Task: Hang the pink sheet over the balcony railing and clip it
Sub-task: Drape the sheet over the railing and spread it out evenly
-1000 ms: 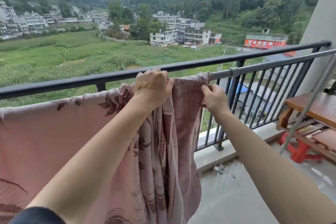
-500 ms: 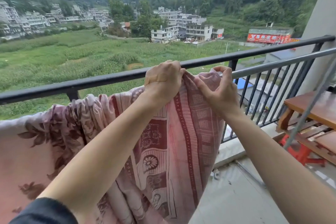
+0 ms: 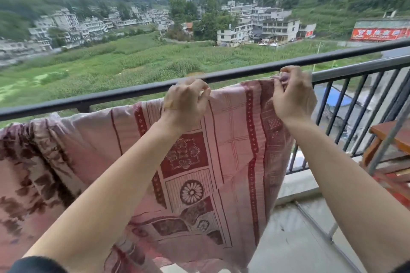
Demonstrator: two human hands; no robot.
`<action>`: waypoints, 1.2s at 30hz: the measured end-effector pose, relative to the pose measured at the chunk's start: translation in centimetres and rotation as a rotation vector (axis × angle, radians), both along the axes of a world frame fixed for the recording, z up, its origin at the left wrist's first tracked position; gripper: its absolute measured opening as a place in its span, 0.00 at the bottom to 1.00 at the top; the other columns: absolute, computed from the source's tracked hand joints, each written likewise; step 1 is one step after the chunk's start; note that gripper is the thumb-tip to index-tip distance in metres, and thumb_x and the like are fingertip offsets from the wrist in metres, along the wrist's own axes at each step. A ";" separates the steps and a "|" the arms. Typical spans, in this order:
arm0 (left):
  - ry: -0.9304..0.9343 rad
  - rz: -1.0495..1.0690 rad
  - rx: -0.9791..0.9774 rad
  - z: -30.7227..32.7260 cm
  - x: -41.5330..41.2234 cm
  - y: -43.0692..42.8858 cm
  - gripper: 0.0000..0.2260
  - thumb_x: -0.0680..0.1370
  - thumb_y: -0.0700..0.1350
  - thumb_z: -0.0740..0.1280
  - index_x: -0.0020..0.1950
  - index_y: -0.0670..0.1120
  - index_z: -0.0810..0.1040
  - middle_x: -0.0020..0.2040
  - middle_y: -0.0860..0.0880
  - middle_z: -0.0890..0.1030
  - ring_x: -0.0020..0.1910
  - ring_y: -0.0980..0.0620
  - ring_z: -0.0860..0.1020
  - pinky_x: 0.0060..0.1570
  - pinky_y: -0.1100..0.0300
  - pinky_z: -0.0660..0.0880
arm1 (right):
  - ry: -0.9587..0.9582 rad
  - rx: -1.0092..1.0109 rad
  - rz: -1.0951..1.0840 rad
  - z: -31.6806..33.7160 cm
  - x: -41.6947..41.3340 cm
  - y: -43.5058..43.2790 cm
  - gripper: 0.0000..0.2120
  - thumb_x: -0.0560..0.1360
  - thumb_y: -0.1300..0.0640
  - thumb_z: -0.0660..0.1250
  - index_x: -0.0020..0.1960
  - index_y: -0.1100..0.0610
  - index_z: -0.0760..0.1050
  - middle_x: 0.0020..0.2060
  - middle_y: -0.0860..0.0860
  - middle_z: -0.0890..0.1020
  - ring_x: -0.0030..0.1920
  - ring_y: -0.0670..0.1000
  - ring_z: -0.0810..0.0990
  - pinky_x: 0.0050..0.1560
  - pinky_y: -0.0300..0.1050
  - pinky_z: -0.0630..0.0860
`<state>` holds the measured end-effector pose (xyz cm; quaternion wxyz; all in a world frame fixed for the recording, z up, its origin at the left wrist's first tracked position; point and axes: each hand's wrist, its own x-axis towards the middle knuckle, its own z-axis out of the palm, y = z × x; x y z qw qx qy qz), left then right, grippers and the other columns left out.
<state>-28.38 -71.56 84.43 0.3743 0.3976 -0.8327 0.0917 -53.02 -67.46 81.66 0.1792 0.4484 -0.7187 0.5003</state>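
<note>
The sheet [image 3: 233,139] runs off the left and bottom edges. Its top edge is hidden under both grips, left hand [image 3: 186,104] and right hand [image 3: 292,95]. The rail [image 3: 111,97] hides whatever lies behind it. The far houses [image 3: 66,26] are blurred.

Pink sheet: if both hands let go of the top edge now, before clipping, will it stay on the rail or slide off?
Likely floppy: the pink sheet sags in folds between the left hand and right hand. It probably slips easily, since the grey metal rail looks smooth and most of the cloth hangs on the near side. No clip is visible yet.
</note>
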 end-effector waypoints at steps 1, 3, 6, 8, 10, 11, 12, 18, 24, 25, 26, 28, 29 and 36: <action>-0.014 0.045 -0.026 -0.2 1.0 0.4 0.10 0.80 0.48 0.63 0.53 0.45 0.81 0.49 0.48 0.83 0.46 0.47 0.79 0.47 0.56 0.70 | -0.005 -0.019 -0.004 -0.1 0.3 -0.1 0.12 0.80 0.56 0.64 0.62 0.57 0.72 0.57 0.58 0.75 0.53 0.57 0.78 0.49 0.48 0.72; -0.020 0.141 -0.018 -0.2 5.3 1.3 0.11 0.80 0.49 0.62 0.53 0.45 0.81 0.51 0.47 0.83 0.49 0.45 0.80 0.52 0.53 0.70 | 0.018 -0.040 -0.024 -0.4 3.6 -0.3 0.18 0.77 0.61 0.62 0.66 0.55 0.71 0.61 0.59 0.72 0.63 0.58 0.72 0.63 0.54 0.66; -0.040 0.265 0.133 -0.3 11.1 1.8 0.16 0.81 0.54 0.57 0.57 0.48 0.79 0.56 0.46 0.81 0.55 0.44 0.77 0.58 0.49 0.69 | -0.005 0.010 0.023 -0.5 9.8 0.1 0.26 0.74 0.61 0.60 0.72 0.53 0.66 0.70 0.63 0.63 0.73 0.63 0.60 0.72 0.60 0.54; -0.080 0.286 0.205 -0.3 14.3 2.3 0.18 0.82 0.57 0.55 0.61 0.49 0.78 0.57 0.45 0.81 0.57 0.43 0.76 0.60 0.47 0.68 | -0.026 0.075 0.091 -0.7 13.8 0.4 0.27 0.76 0.56 0.60 0.75 0.52 0.62 0.75 0.65 0.56 0.77 0.66 0.51 0.75 0.62 0.46; -0.126 0.289 0.191 -0.1 17.9 2.9 0.18 0.82 0.58 0.57 0.62 0.49 0.78 0.57 0.46 0.81 0.57 0.43 0.77 0.61 0.47 0.67 | -0.053 0.161 0.174 -0.7 17.9 0.6 0.27 0.79 0.52 0.57 0.77 0.52 0.59 0.78 0.64 0.49 0.79 0.64 0.43 0.75 0.61 0.39; -0.140 0.303 0.176 -0.1 19.7 3.2 0.19 0.81 0.59 0.58 0.63 0.49 0.78 0.58 0.46 0.81 0.58 0.43 0.77 0.61 0.46 0.68 | -0.054 0.205 0.207 -0.6 19.7 0.6 0.25 0.80 0.51 0.54 0.77 0.52 0.60 0.78 0.64 0.47 0.79 0.63 0.42 0.75 0.62 0.39; -0.131 0.314 0.171 0.1 21.5 3.5 0.19 0.80 0.59 0.59 0.63 0.49 0.78 0.58 0.47 0.82 0.58 0.43 0.77 0.61 0.46 0.69 | -0.047 0.245 0.230 -0.5 21.5 0.6 0.24 0.81 0.49 0.52 0.76 0.51 0.63 0.79 0.63 0.48 0.79 0.62 0.42 0.75 0.63 0.39; 0.137 0.228 0.225 0.8 25.2 4.6 0.11 0.80 0.54 0.64 0.56 0.53 0.84 0.51 0.52 0.85 0.53 0.48 0.81 0.58 0.45 0.74 | 0.119 0.286 0.197 0.1 25.2 2.0 0.21 0.82 0.40 0.54 0.59 0.52 0.79 0.73 0.60 0.65 0.76 0.60 0.56 0.75 0.62 0.47; 0.234 0.148 0.266 0.5 21.5 6.0 0.11 0.81 0.50 0.63 0.46 0.51 0.84 0.37 0.53 0.84 0.41 0.49 0.81 0.46 0.52 0.78 | 0.204 0.215 0.029 0.0 25.9 5.7 0.12 0.81 0.48 0.62 0.57 0.50 0.81 0.68 0.56 0.73 0.72 0.60 0.63 0.72 0.60 0.56; 0.268 0.145 0.271 0.5 20.7 6.1 0.12 0.81 0.50 0.62 0.44 0.50 0.84 0.36 0.53 0.83 0.40 0.50 0.81 0.45 0.52 0.78 | 0.181 0.220 0.009 -0.2 25.7 6.2 0.11 0.81 0.50 0.63 0.58 0.49 0.80 0.67 0.56 0.73 0.72 0.60 0.64 0.71 0.60 0.57; 0.283 0.137 0.277 0.7 20.7 6.3 0.12 0.81 0.50 0.62 0.43 0.49 0.83 0.36 0.53 0.83 0.41 0.50 0.81 0.45 0.51 0.78 | 0.164 0.224 -0.009 -0.4 25.9 6.7 0.10 0.80 0.51 0.63 0.59 0.49 0.79 0.67 0.57 0.73 0.71 0.60 0.64 0.71 0.60 0.58; 0.288 0.100 0.303 1.2 20.5 6.8 0.13 0.81 0.50 0.62 0.44 0.49 0.83 0.34 0.52 0.83 0.40 0.51 0.81 0.45 0.52 0.78 | 0.147 0.217 -0.019 -0.7 26.3 7.9 0.10 0.80 0.53 0.62 0.60 0.50 0.76 0.62 0.58 0.75 0.67 0.60 0.68 0.69 0.59 0.62; 0.285 0.066 0.320 1.5 20.6 7.2 0.12 0.81 0.50 0.62 0.44 0.50 0.84 0.32 0.53 0.83 0.39 0.53 0.81 0.45 0.54 0.78 | 0.144 0.196 0.001 -0.6 26.5 8.4 0.10 0.80 0.55 0.62 0.61 0.51 0.76 0.59 0.58 0.76 0.63 0.60 0.72 0.66 0.58 0.66; 0.136 -0.115 0.297 2.5 27.6 9.9 0.12 0.81 0.54 0.62 0.55 0.52 0.83 0.49 0.53 0.84 0.51 0.53 0.80 0.53 0.50 0.78 | -0.088 0.173 -0.290 2.3 25.7 9.9 0.19 0.76 0.56 0.56 0.62 0.60 0.77 0.63 0.63 0.72 0.65 0.65 0.69 0.67 0.59 0.64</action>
